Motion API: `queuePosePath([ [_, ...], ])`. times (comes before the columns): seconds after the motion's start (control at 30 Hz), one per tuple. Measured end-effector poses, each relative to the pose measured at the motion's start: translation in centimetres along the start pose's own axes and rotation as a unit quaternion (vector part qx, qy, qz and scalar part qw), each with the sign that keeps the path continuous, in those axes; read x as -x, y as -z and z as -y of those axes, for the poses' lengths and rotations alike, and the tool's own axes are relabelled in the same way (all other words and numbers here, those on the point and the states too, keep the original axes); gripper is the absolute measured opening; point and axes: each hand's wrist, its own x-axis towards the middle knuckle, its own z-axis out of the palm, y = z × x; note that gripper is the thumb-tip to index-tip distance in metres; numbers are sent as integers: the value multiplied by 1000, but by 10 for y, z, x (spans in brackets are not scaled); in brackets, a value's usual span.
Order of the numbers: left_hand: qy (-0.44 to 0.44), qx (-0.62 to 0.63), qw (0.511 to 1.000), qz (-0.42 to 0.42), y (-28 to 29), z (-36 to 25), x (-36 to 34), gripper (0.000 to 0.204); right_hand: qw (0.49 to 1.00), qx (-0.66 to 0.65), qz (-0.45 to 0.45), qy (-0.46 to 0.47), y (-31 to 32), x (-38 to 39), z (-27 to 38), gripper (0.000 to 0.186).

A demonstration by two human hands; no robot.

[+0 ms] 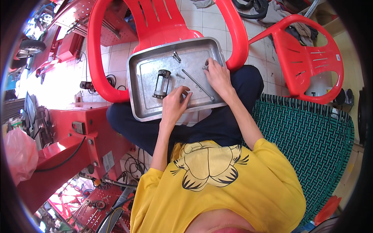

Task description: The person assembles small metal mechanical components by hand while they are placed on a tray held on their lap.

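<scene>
A steel tray (140,108) rests over my legs against a red plastic chair. On it a dark metal cage-like part (162,83) lies left of centre, with small bolts (176,56) above. A long thin rod (194,81) runs diagonally at the right, beside a short pin (180,76) and small nuts (198,87). My left hand (175,103) is at the tray's near side, below the cage part, its curved fingers apart and holding nothing visible. My right hand (217,77) reaches inside the right rim, fingers closed on a small metal piece (205,67), partly hidden.
The red chair (161,19) stands behind the tray, another red chair (295,66) at right. A green woven seat (301,136) is beside me. Red metal machinery (97,128) with cables and a pink plastic bag (21,153) fills the left. Dark clothing lies at the back right.
</scene>
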Motion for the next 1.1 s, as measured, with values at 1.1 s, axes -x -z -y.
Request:
queuePosePath([
  [1.1, -67, 70, 994, -59, 1, 10, -1, 21, 905, -404, 93, 92, 6, 63, 31, 21],
])
